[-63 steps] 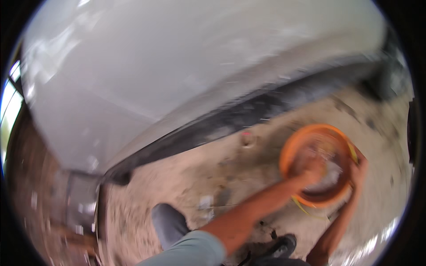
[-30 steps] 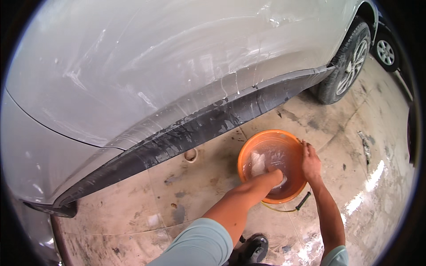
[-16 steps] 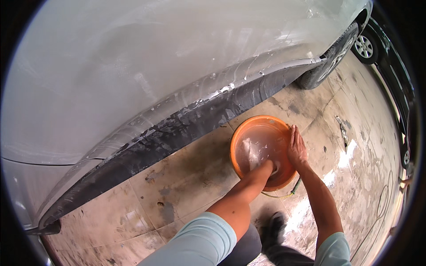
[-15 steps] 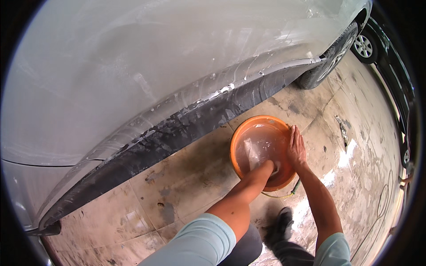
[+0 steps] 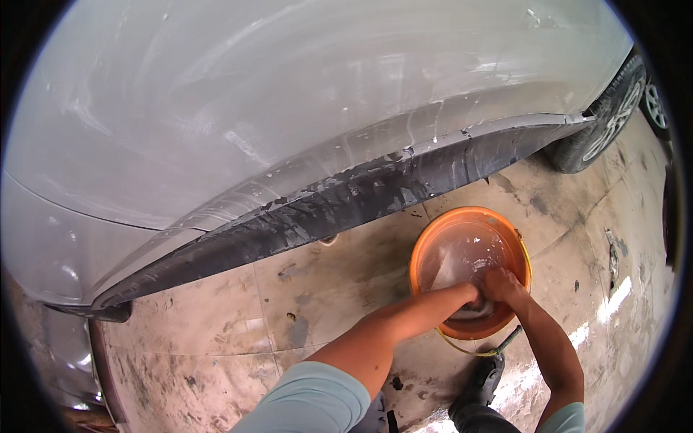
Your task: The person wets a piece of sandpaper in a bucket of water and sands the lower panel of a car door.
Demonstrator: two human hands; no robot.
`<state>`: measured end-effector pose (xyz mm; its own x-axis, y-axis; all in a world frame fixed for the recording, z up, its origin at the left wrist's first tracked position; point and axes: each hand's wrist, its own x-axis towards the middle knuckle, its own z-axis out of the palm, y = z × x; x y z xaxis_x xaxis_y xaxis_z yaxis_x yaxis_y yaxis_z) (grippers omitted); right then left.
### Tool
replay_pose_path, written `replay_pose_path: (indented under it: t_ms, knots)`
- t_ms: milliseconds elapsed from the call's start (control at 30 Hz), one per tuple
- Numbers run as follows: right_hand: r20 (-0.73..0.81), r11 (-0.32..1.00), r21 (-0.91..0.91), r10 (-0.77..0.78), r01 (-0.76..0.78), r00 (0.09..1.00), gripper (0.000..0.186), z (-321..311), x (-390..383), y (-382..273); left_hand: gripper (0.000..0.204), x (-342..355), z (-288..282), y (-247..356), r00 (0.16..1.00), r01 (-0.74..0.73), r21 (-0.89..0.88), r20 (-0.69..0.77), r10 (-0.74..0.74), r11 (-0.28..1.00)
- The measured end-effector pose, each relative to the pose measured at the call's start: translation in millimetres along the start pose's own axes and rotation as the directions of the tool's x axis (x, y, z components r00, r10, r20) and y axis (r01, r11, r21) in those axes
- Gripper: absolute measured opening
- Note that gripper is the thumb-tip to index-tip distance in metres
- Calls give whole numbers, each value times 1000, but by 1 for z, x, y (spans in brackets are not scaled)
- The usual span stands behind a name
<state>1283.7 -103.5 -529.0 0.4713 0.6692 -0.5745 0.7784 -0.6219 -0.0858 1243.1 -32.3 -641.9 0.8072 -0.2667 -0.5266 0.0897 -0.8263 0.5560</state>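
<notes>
An orange bucket (image 5: 421, 238) of murky water stands on the floor. Both of my hands reach down into it. My left hand (image 5: 471, 293) is sunk past the wrist, and the water hides its fingers. Beside it my right hand (image 5: 502, 283) is bent into the water with its knuckles showing. Its fingers look curled, but what they hold, if anything, is hidden. A pale, soft shape like a cloth (image 5: 449, 265) shows dimly under the surface near the left hand. The bucket's yellow handle (image 5: 462, 351), with a dark grip, hangs down on the near side.
A wet grey car door (image 5: 238, 108) fills the upper left, with a dark sill (image 5: 346, 198) below it. One car wheel (image 5: 610, 119) stands at the upper right. My dark shoe (image 5: 482, 379) is on the stained tiled floor (image 5: 216, 317) just below the bucket.
My right hand has left the bucket's right rim and dipped into the water next to my left hand. The view has shifted, so the bucket sits lower and farther right.
</notes>
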Motion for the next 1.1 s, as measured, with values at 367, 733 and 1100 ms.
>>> replay_pose_path:
  t_ms: [367,733,1100]
  knots:
    - [-257,895,275,-283,351,924,26,-7,51,52,43,-90,-80,38,943,298,-813,167,-289,501]
    - [150,476,879,-253,-12,956,31,-86,59,-8,27,-221,-153,44,907,-95,-994,-66,-415,-50]
    - [-30,605,482,-712,634,702,28,-55,104,17,33,-177,-132,37,789,364,-291,-408,-459,885]
